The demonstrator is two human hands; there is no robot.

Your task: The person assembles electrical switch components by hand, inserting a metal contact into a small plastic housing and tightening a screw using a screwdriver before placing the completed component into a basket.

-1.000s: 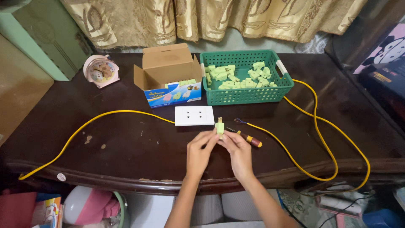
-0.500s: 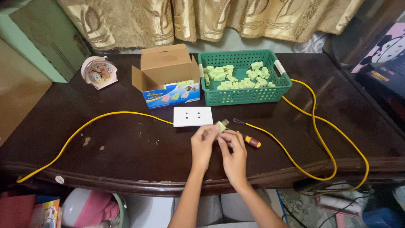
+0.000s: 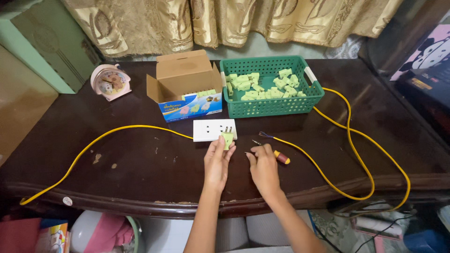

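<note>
Head view: the green plug sits pinched in the left hand grip, prongs up, right over the white outlet plate; the contact itself is hard to see. Right hand grip rests on a screwdriver, partly hidden. Behind: open cardboard box, blue front, on the counter.

A home room: gold curtains, pink alarm clock.

Basket of plugs right of open box, socket plate before both, clock far left.
</note>
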